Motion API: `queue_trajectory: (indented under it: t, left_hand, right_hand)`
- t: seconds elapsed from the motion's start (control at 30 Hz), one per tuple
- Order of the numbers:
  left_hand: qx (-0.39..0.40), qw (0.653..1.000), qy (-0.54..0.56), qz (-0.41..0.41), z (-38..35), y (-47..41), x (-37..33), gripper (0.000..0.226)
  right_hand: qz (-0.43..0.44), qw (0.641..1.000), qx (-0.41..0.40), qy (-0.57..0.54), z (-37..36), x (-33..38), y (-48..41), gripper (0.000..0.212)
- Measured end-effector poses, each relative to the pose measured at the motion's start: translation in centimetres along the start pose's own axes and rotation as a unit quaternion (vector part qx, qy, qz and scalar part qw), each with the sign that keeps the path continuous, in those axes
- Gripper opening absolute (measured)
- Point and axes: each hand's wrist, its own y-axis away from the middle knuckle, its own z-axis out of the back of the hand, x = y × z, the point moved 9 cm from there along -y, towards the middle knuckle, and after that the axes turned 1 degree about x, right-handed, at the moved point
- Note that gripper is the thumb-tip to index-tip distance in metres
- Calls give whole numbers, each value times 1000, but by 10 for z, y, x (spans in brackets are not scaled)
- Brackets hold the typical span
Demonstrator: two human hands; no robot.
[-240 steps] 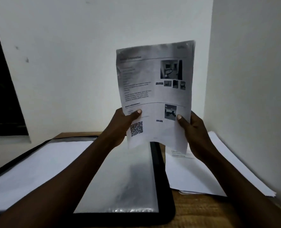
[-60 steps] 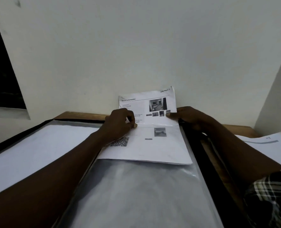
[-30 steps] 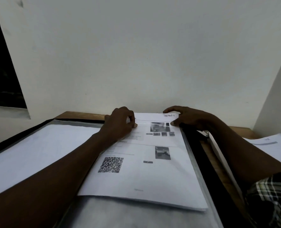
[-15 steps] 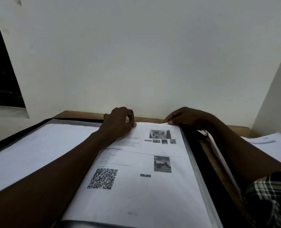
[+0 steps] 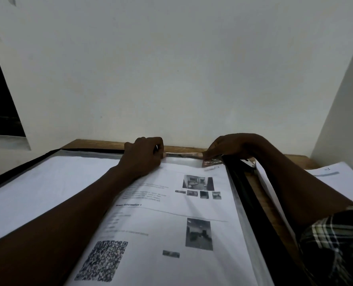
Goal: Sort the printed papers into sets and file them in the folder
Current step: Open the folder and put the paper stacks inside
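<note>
Pinching the sleeve (image 5: 183, 160) along its top edge, your left hand (image 5: 143, 155) and right hand (image 5: 231, 146) gripped either end, the paper (image 5: 171, 223) lying flat inside the open folder (image 5: 240, 186).

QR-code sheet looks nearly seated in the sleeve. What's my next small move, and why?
Probably release the sleeve mouth and smooth it flat. The printed sheet lies inside the sleeve, its top edge just below the opening, so little seems left to push. The left hand and right hand both pinch that far edge; the loose papers wait on the right.
</note>
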Motion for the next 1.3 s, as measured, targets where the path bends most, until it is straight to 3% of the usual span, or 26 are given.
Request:
queue_trajectory:
  t: [0.13, 0.23, 0.47, 0.67, 0.73, 0.83, 0.93, 1.03, 1.17, 1.3]
  left_hand:
    - [0, 1000, -5, -1, 0, 1, -2, 18]
    - [-5, 1000, -9, 2, 1, 1, 0, 15]
    - [-2, 1000, 7, 8, 0, 0, 1, 13]
    - [-4, 1000, -13, 1, -2, 0, 0, 11]
    - [1, 1000, -6, 9, -1, 2, 1, 11]
    - [14, 999, 42, 28, 5, 5, 1, 6]
    - [55, 998, 24, 31, 12, 7, -8, 34]
    - [80, 996, 38, 12, 25, 12, -23, 47]
    - [113, 991, 76, -1, 55, 42, -42, 47]
    - [175, 968, 166, 68, 76, 76, -34, 42]
  right_hand:
    - [9, 999, 35, 25, -7, 10, 6, 43]
    - [21, 998, 56, 26, -10, 13, 8, 23]
    - [90, 986, -32, -136, 13, 27, 7, 24]
    - [33, 950, -87, -299, 5, 17, 38, 34]
    - [28, 930, -76, -357, -1, 8, 51, 25]
    - [-24, 937, -38, -346, -29, -8, 75, 13]
    - [-56, 936, 29, -345, -64, -11, 104, 27]
    - [-59, 926, 47, -369, -79, -6, 129, 30]
    - [-51, 929, 55, -363, -92, 14, 160, 31]
    - [-4, 930, 82, -357, -95, 51, 184, 37]
